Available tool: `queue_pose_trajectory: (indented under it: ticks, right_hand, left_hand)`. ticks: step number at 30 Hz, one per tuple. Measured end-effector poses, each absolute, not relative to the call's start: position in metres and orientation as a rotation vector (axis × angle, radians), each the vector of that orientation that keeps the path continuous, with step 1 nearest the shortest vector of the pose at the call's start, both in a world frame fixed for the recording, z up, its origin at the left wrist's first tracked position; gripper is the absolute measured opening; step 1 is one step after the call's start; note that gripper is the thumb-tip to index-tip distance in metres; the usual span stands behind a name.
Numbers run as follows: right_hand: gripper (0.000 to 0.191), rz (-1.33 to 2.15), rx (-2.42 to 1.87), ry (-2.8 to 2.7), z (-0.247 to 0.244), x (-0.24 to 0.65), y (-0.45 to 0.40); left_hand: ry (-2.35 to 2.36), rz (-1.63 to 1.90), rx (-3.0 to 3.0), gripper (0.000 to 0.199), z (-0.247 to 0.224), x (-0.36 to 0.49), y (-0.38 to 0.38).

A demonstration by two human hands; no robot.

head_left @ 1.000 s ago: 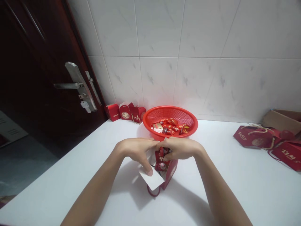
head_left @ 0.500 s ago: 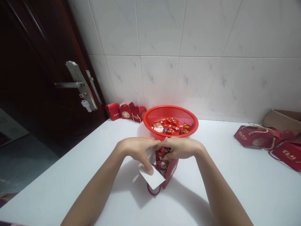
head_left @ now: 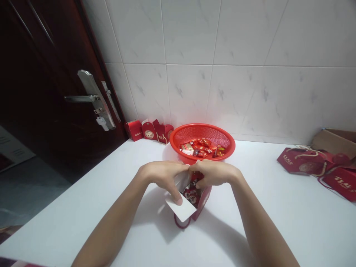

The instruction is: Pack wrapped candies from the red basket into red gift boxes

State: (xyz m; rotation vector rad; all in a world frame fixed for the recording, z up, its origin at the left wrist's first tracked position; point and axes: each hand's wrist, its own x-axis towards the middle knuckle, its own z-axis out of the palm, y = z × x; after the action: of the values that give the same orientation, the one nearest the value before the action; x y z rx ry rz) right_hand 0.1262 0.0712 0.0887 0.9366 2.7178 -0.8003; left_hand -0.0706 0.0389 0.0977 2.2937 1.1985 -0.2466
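A small red gift box (head_left: 204,201) stands on the white table in front of me, its top open and a dark red cord loop (head_left: 182,222) hanging at its near side. Wrapped sweets (head_left: 191,194) show inside it. My left hand (head_left: 166,179) grips the box from the left, thumb pressed on a white inner flap (head_left: 182,209) that folds outward. From the right, my right hand (head_left: 213,173) holds the far upper edge, its thumb bent over the opening. The fingertips of both hands meet behind the box and are partly hidden.
Directly behind the box is a red plastic basket (head_left: 230,148) with wrapped sweets. Small red boxes (head_left: 148,131) line the wall at left. More red boxes (head_left: 302,161) with cords lie at right by a cardboard box (head_left: 333,139). A dark door (head_left: 55,92) borders the left.
Inside the box, the sweets have shifted, and a dark red wrapper with a white flower pattern now shows on top. My right thumb has moved slightly; both hands otherwise keep their places.
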Motion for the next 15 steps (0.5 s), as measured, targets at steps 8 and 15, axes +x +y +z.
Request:
queue_pose_trajectory:
  ticks: [8, 15]
  right_hand:
    - [0.042, -0.917, 0.979, 2.67, 0.0892, 0.1274, 0.0681]
    - [0.041, -0.948, 0.874, 2.625, 0.0914, 0.1238, 0.065]
  left_hand:
    - [1.191, -0.224, 2.23, 0.068, 0.1003, -0.0682, 0.0382]
    - [1.201, -0.233, 2.202, 0.057, 0.099, -0.0677, 0.0383]
